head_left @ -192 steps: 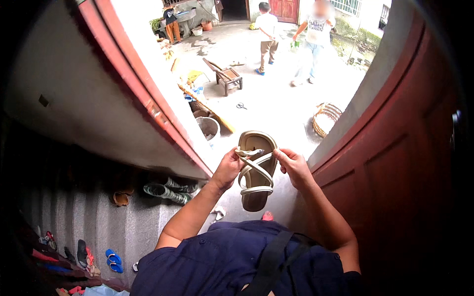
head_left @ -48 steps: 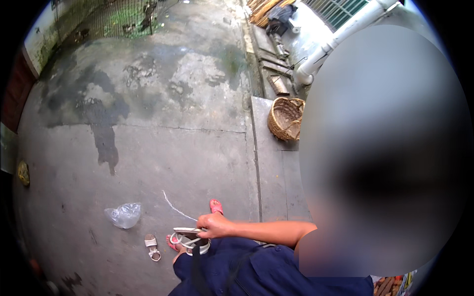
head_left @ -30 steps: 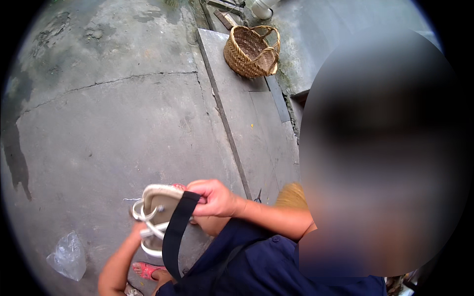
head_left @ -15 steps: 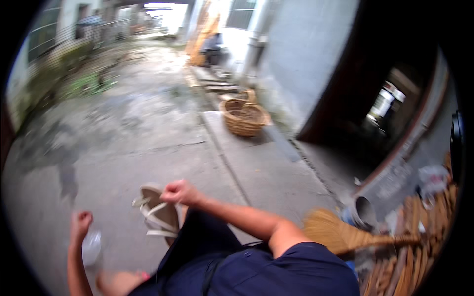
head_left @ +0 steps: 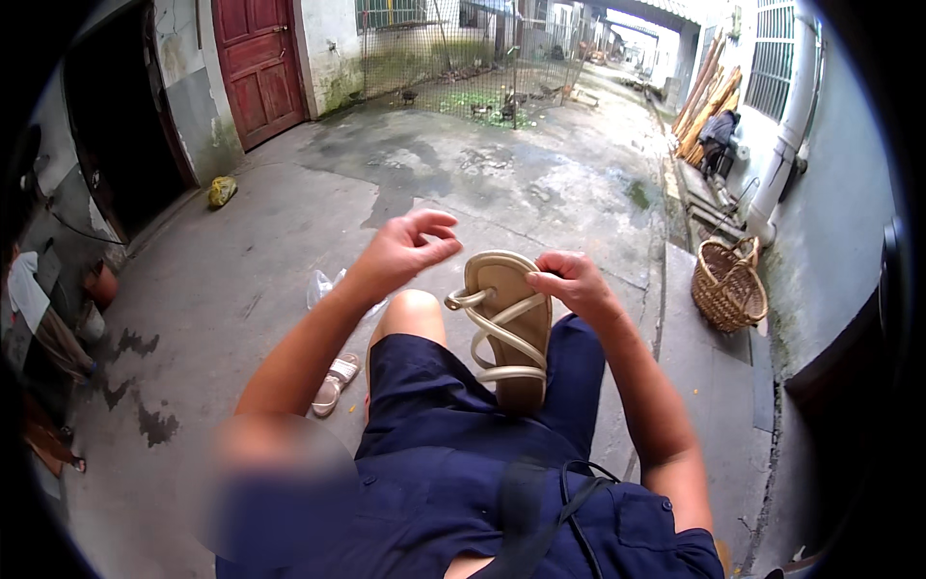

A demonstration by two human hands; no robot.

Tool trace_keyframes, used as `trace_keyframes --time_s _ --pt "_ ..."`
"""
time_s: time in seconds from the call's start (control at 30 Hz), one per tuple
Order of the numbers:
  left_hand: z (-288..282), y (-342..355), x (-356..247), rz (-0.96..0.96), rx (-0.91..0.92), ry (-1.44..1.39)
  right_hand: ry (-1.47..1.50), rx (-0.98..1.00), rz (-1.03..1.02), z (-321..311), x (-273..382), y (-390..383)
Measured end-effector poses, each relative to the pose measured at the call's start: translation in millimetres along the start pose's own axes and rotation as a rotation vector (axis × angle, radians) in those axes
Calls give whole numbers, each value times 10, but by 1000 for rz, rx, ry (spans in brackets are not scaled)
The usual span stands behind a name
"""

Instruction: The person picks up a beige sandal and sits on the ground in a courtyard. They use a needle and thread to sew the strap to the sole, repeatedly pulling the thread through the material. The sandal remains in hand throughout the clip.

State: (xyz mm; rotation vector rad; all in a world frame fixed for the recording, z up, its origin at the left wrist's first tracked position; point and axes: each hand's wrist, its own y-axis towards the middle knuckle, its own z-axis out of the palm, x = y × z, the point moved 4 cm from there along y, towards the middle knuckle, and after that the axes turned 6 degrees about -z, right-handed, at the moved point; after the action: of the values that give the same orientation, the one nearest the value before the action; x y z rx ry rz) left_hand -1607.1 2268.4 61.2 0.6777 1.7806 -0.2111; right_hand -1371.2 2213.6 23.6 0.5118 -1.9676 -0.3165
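A strappy sandal (head_left: 514,337) with cream crossing straps and a tan sole stands upright over my lap, insole facing me. My right hand (head_left: 577,282) grips its upper right edge between thumb and fingers. To the left of the sandal, a little apart from it, my left hand (head_left: 410,253) hovers with thumb and fingers parted and bent; I see nothing between them. On the ground beside my left leg lies another pale sandal (head_left: 336,384). A clear plastic bag (head_left: 324,288) sits on the ground beyond my left forearm.
A wicker basket (head_left: 728,287) stands by the right wall. Farther back are leaning wooden poles (head_left: 709,111) and a wire mesh fence (head_left: 439,72). A yellow bundle (head_left: 222,191) lies near a dark doorway on the left, close to a red door (head_left: 258,69).
The view has swung to the right. The sandal now stands upright over my lap in my right hand, and my left hand has come up beside it with fingers parted.
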Motion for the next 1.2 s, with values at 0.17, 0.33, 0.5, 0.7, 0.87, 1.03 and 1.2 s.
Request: trace_keyframes --time_s 0.17,0.33,0.5,0.7,0.87,1.03,1.2 --pt "564 136 556 -212 240 -233 273 78 53 -66 -571 -6" --pt "687 109 1081 -438 190 -235 510 195 168 420 -1284 117" --pt "496 147 1308 -478 55 -242 496 259 242 686 -1552 355" --pt "248 141 1172 -406 -94 -143 402 273 283 874 -1645 596" --pt "295 71 1519 -380 -221 140 249 207 247 997 -1597 638" --pt "268 75 1571 -370 -290 99 -5 75 194 985 -1459 658" --pt "298 36 1549 -318 -341 154 -348 -20 -160 1090 -1038 545"
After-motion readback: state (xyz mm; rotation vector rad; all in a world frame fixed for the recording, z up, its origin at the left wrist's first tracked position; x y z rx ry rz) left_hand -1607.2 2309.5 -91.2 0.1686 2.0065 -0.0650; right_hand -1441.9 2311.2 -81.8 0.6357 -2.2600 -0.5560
